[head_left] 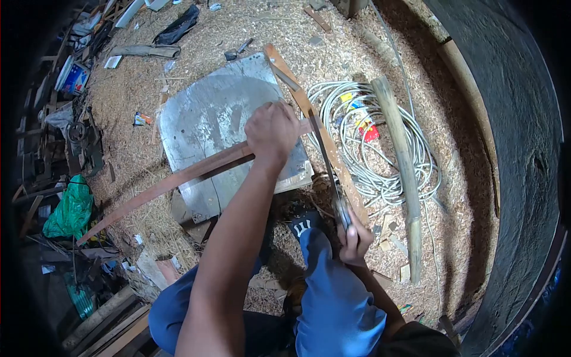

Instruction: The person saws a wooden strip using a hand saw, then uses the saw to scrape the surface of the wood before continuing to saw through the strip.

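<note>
My left hand is clamped knuckles-up over the strip, pinning it against the metal sheet that lies on the sawdust floor. The strip is long, thin and slightly bowed. Its long axis runs from low on my left, well off the sheet's edge, up and to the right, ending just past my left hand. My right hand is closer to my body, beside my knee, with its grip closed round the handle of the saw. The blade points away from me and meets the strip's right end almost crosswise, just right of my left fingers. So the strip lies ahead and to the left of the right grip, which reaches it only through the far part of the blade, while the left grip sits directly on it. A second slat runs nearly the same way as the blade; I cannot tell whether they touch. A cable coil and a pole lie to the right, apart from both hands.
</note>
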`<state>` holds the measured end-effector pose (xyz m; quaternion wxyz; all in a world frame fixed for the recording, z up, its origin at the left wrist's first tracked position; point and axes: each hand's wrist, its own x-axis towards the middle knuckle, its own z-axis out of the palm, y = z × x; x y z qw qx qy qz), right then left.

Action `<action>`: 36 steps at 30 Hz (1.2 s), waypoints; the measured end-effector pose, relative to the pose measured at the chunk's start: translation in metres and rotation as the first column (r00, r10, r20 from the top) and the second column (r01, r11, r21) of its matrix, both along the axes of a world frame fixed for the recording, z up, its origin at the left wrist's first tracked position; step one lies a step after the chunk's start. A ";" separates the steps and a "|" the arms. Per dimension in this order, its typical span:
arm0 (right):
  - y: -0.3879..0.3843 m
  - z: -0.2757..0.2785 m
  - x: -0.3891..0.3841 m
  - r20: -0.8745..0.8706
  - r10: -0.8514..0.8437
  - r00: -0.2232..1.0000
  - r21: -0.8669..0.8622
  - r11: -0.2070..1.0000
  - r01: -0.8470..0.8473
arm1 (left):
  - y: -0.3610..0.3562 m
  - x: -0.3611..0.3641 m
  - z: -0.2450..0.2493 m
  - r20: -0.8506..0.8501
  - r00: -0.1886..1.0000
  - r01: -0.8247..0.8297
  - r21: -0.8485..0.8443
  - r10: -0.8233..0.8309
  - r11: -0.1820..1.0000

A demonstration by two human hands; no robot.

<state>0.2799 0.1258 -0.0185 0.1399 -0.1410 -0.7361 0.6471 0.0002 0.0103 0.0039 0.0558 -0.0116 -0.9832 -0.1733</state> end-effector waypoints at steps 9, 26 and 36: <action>-0.006 -0.014 -0.041 -0.009 -0.047 0.999 -0.108 0.993 0.046 | -0.002 0.002 -0.001 -0.001 0.999 0.038 0.013 -0.038 0.999; -0.007 0.000 0.013 0.087 -0.057 0.995 -0.088 0.994 0.065 | -0.002 0.002 -0.003 0.020 1.000 0.015 0.043 -0.016 0.999; -0.006 -0.007 -0.020 0.037 -0.068 0.997 -0.068 0.995 0.070 | -0.001 0.004 0.002 -0.028 0.999 0.022 0.022 -0.022 1.000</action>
